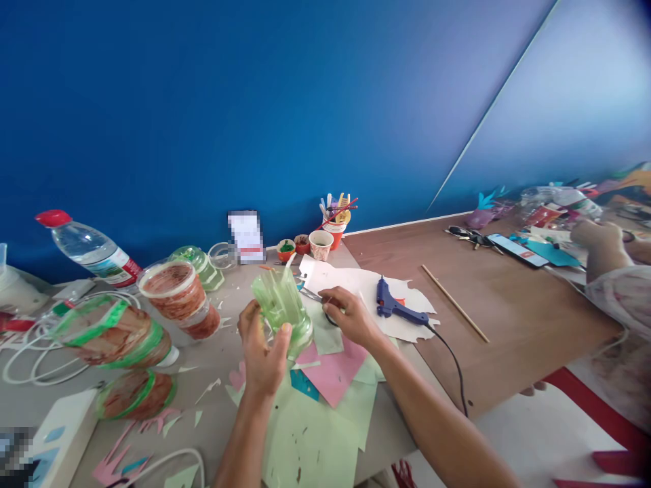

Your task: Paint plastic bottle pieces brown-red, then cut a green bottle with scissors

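Note:
My left hand (262,356) is closed around a green cut plastic bottle piece (282,308), held upright just above the table with its cut strips pointing up. To its right, my right hand (346,315) rests on the table with its fingers curled over the handles of a pair of scissors (311,295) that lie on white paper (356,285). A blue glue gun (394,308) lies on that paper just right of my right hand, its black cord trailing toward the table's front edge.
Cut bottle sections wrapped in brown and green (109,332) lie at the left beside a water bottle (89,247). Pink and green paper sheets (330,379) lie in front of me. Small cups (321,244) stand by the blue wall. A wooden stick (454,302) and another person's arm (610,271) are at the right.

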`<state>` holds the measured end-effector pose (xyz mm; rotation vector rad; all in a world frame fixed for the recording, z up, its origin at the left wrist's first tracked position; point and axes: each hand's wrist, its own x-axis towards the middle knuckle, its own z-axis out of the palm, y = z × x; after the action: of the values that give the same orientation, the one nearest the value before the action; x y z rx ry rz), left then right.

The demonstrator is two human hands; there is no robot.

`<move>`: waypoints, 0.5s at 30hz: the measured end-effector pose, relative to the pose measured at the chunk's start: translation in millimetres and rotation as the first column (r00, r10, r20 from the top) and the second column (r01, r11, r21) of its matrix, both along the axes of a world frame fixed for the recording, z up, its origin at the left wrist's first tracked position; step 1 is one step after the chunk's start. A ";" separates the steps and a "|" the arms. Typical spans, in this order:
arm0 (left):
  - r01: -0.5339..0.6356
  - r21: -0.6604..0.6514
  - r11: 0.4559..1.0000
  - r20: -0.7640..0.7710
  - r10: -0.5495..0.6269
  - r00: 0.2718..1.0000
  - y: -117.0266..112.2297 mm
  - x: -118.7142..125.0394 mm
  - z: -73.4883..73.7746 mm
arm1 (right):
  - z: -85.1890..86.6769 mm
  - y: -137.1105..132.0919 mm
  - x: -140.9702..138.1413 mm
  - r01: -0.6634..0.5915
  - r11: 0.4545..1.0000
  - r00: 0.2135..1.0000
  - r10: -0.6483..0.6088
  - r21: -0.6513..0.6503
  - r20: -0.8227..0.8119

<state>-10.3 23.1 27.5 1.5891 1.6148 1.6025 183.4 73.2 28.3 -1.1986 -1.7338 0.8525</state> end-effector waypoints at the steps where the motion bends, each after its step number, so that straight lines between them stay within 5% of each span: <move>1: 0.067 -0.010 0.998 0.049 -0.066 0.997 -1.4 1.9 0.5 | 0.7 -1.6 -1.8 -0.065 0.997 0.993 0.061 -0.035 -0.101; 3: 0.242 -0.035 0.970 0.219 -0.229 0.948 -3.5 4.4 0.7 | 1.6 -4.6 -5.5 -0.166 0.984 0.954 0.144 -0.065 -0.262; 6: 0.461 -0.036 0.887 0.520 -0.377 0.766 -5.7 6.0 0.6 | 2.8 -7.7 -11.0 -0.237 0.968 0.907 0.189 -0.086 -0.378; 9: 0.521 -0.046 0.853 0.709 -0.340 0.618 -7.9 7.9 2.8 | 5.0 -9.1 -16.2 -0.246 0.958 0.914 0.178 -0.149 -0.363; 15: 0.586 -0.038 0.809 0.822 -0.308 0.479 -9.5 8.3 14.3 | 12.1 -12.1 -26.3 -0.185 0.981 0.966 0.170 -0.062 -0.192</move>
<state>-2.0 13.6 41.8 0.7971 0.7868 1.3353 157.1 61.1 40.4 -0.9896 -1.6841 1.1147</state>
